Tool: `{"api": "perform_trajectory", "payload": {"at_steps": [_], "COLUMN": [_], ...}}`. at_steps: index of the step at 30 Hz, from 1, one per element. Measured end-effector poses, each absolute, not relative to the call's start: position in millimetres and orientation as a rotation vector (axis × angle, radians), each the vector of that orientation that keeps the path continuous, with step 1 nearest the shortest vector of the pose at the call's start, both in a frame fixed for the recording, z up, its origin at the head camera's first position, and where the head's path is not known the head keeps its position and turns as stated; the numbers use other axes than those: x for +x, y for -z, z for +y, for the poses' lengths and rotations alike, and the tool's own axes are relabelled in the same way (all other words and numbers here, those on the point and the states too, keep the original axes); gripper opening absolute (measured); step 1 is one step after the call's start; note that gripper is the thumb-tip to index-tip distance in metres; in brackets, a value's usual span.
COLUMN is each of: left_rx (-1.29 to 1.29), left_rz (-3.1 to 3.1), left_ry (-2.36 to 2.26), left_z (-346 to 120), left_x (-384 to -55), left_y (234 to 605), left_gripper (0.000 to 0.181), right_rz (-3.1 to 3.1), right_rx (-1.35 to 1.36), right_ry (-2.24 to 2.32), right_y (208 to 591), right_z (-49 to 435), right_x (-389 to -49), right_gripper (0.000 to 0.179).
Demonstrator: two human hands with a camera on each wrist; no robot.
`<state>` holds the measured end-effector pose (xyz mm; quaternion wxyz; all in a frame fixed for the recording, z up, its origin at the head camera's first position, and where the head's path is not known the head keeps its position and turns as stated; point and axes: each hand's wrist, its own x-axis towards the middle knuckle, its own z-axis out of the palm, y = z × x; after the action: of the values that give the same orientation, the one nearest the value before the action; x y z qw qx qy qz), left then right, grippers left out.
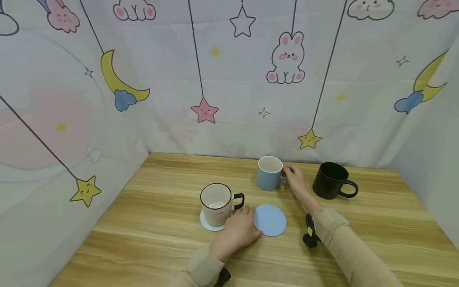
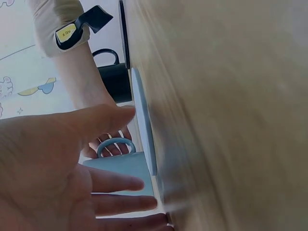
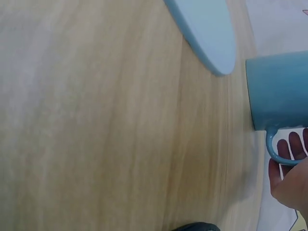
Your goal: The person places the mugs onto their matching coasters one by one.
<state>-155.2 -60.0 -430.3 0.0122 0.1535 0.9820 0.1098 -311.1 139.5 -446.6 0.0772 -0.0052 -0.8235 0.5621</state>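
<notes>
The blue mug (image 1: 268, 180) stands upright on the wooden table (image 1: 172, 179), just beyond the blue coaster (image 1: 270, 220) and left of the black mug (image 1: 327, 184), with the right hand (image 1: 297, 184) curled about its handle (image 3: 271, 143). Its smooth wall suggests glazed ceramic, so I judge it stiff, fairly weighty, chippable and slippery on the bare side, making those 4 fingers and thumb at the handle the surest hold. The left hand (image 1: 241, 228) has its fingers fairly straight and its thumb at the coaster's edge; that disc looks flat and light, best taken by its rim.
</notes>
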Motion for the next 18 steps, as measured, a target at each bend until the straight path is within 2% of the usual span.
{"api": "perform_trajectory", "payload": {"at_steps": [7, 18], "left_rx": [0.387, 0.360], "left_rz": [3.046, 3.028], "left_ry": [-0.214, -0.053], "left_z": [-54, -48], "left_x": [-156, -155], "left_y": [428, 428], "left_gripper": [0.073, 0.076], "right_rz": [-2.375, -2.330], "right_rx": [-0.019, -0.031], "right_ry": [-1.796, -1.900], "right_y": [448, 450], "right_z": [141, 141], "right_x": [-316, -320], "right_gripper": [0.026, 0.022]}}
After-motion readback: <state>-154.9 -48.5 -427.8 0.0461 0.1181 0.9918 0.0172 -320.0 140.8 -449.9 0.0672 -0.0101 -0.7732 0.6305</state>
